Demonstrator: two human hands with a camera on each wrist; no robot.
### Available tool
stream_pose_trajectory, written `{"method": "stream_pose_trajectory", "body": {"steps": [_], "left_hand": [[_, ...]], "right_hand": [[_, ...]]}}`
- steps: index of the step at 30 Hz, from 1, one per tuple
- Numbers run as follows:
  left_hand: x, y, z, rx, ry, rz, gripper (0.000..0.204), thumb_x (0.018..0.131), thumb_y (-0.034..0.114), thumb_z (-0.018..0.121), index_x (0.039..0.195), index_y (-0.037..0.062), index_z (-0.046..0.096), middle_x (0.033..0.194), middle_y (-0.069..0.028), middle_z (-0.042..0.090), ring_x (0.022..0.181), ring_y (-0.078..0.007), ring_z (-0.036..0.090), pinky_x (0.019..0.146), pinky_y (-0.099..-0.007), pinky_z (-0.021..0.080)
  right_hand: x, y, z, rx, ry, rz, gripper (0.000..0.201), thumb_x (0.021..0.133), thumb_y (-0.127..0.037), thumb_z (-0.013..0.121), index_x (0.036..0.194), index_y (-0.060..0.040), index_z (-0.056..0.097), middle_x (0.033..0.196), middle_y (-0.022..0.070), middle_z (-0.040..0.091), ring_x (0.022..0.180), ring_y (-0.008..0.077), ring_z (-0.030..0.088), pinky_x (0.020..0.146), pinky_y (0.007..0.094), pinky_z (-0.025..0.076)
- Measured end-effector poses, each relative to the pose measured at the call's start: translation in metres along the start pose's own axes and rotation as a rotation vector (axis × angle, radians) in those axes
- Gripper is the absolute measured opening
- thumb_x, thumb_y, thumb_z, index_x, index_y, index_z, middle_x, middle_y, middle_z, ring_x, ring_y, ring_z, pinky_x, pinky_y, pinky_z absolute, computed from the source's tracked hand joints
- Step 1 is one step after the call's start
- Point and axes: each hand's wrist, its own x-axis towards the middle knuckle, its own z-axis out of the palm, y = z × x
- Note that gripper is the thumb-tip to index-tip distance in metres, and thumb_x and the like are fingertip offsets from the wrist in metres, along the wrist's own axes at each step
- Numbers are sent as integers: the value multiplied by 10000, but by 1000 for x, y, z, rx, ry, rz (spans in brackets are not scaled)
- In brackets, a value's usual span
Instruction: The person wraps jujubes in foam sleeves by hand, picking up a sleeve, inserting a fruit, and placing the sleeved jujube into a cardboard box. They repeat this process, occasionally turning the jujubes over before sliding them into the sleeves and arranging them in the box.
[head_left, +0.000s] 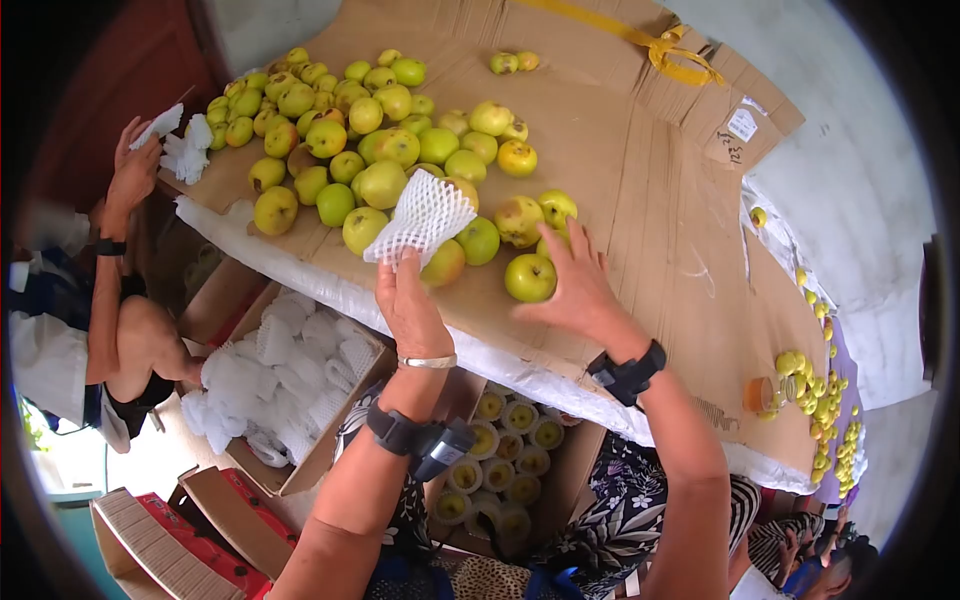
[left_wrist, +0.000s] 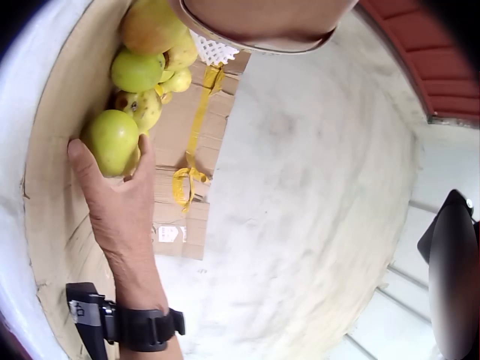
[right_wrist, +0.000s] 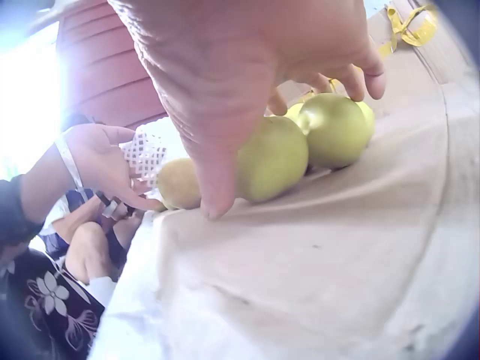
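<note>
My left hand (head_left: pixel 408 312) pinches a white foam net sleeve (head_left: pixel 428 212) by its lower end, over the near edge of a pile of yellow-green apples (head_left: pixel 380 185). To its right, my right hand (head_left: pixel 582 285) spreads thumb and fingers wide beside a green apple (head_left: pixel 529 278) lying on the cardboard. In the left wrist view, the thumb and fingers stand on either side of this green apple (left_wrist: pixel 112 139). More apples (right_wrist: pixel 337 131) sit beyond the right hand's fingers in the right wrist view.
Below the table edge are a box of foam sleeves (head_left: pixel 285 370) and a box of sleeved apples (head_left: pixel 497 450). At left another person's hand (head_left: pixel 132 170) holds a white foam piece. A jar (head_left: pixel 760 394) and small yellow-green fruit (head_left: pixel 828 420) lie at far right.
</note>
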Motion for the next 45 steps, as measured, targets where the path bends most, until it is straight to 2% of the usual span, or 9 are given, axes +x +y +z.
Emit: {"method": "stream_pose_trajectory", "body": {"steps": [4,13,19,27,32,37,39,42,45], "left_hand": [[1,4,-8,10,-39,45,412,846,307,551,1165,63,461,1131,-7,508,1051,-115,443,931,-353,292],[8,12,-16,-70,87,-133,284,882,212,495,1105,38,519,1070,-20,566,968,-100,507,840,-242,358],[9,10,-21,-26,60,-195,321,829,261,548,1104,113,472,1114,9,505,1074,-118,421,904,-349,280],[13,13,-21,58,19,-73,336,845,291,516,1102,74,505,1115,-10,526,1044,-122,460,891,-323,314],[8,6,-17,44,-14,85,301,857,273,504,1072,63,525,1070,-20,545,984,-123,479,852,-309,350],[1,-20,-45,33,-74,188,229,863,225,512,1015,57,546,1020,-9,564,914,-110,497,791,-317,370],[-43,23,-49,-32,-57,112,261,875,206,515,1060,22,518,1039,-42,554,936,-122,503,794,-301,381],[-87,35,-105,271,-208,233,262,906,211,481,1072,10,512,1017,-28,543,929,-112,496,807,-272,398],[-141,51,-142,325,-353,96,236,890,136,454,1025,-23,564,955,-25,589,892,-107,519,800,-245,399]], "right_hand": [[66,-6,-31,435,159,-104,919,661,-495,693,1328,10,313,1317,283,331,1225,396,342,1011,416,306],[263,53,44,85,93,173,758,707,-545,610,1098,99,527,1253,300,415,1204,435,347,991,413,328],[264,31,27,306,-10,305,700,642,-468,706,1090,44,545,1180,277,486,1126,380,458,911,394,400],[161,16,-22,467,357,-190,673,635,-172,753,1191,-20,407,1089,187,553,1012,310,550,870,349,440],[49,7,-76,684,369,-212,616,674,-112,725,1194,-19,406,1052,97,541,987,162,547,846,294,458],[-78,11,-119,1564,155,200,477,808,-147,612,1225,-50,402,1089,95,542,954,183,570,750,307,501],[-125,23,-109,1958,58,238,455,829,-160,584,1229,-51,397,1108,112,542,947,221,587,717,311,521],[-199,-4,-92,1858,2,348,445,839,-151,561,1234,-49,384,1131,139,536,949,279,601,682,333,543],[-258,-28,-57,1842,-43,367,483,799,-39,566,1240,-68,372,1163,140,509,1009,313,573,723,348,549]]}}
